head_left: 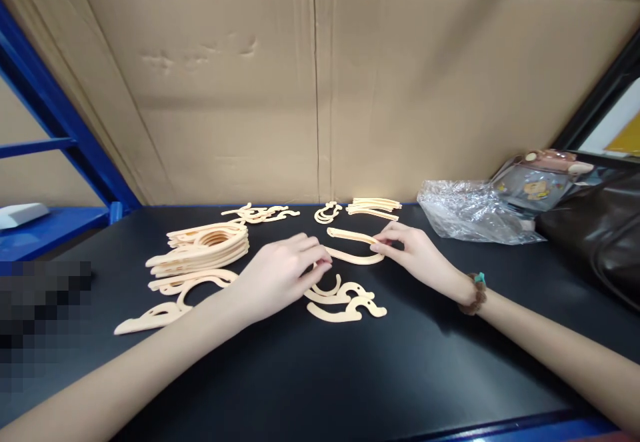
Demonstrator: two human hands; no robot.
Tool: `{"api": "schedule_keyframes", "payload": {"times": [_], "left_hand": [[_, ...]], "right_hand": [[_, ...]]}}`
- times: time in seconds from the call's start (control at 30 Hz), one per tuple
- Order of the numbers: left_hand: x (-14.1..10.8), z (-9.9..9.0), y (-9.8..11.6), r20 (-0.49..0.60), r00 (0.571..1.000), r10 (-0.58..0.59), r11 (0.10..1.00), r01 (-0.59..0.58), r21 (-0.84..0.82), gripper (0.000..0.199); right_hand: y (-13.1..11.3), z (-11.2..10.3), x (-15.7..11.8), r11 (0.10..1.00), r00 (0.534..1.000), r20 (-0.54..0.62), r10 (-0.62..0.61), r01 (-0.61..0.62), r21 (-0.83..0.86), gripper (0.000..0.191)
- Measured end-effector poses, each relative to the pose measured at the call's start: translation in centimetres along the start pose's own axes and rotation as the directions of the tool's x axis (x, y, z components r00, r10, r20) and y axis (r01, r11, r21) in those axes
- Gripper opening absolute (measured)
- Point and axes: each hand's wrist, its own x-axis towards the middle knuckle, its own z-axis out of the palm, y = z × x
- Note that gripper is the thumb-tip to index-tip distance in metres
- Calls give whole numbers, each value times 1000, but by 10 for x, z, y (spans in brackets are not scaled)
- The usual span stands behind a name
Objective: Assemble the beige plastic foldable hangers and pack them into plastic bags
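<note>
Pinching curved strip [356, 236]: right grip [417, 252]; left grip [283, 272] unclear; tabletop [425, 369] room toward blue edge [545, 429].

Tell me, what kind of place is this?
It's probably a work corner in a workshop or storeroom. The black tabletop holds a neat stack of matching cream-coloured pieces, with a big cardboard wall behind and a blue frame on the left.

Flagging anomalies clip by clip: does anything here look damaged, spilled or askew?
No spill shows. The cardboard backdrop has dents left of its middle crease, marring an otherwise flatter face. Crumpled clear plastic lies bunched at right, untidy beside the stacked pale pieces.
</note>
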Motion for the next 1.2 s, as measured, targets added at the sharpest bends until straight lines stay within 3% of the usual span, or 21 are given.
{"api": "schedule_keyframes", "payload": {"times": [0.13, 0.37, 0.73, 1.0, 1.2], "left_hand": [[0, 6, -21, -5, 999, 32, 986, -30, 165, 33], [-4, 15, -38, 73, 996, 52, 968, -68, 242, 34], [-2, 8, -33, 85, 986, 142, 971, -155, 181, 31], [-5, 11, -31, 189, 969, 160, 959, -198, 203, 42], [-5, 13, -29, 214, 965, 151, 947, -204, 250, 42]], "right_hand": [[19, -3, 3, 994, 999, 2, 38, -37, -104, 25], [37, 3, 10, 987, 1000, 9, 10, -9, -163, 27], [34, 3, 9, 986, 1000, 2, -18, 18, -165, 22], [24, 2, 8, 998, 999, -36, 18, -20, -65, 23], [6, 2, 1, 998, 998, -1, 58, -58, 31, 38]]}}
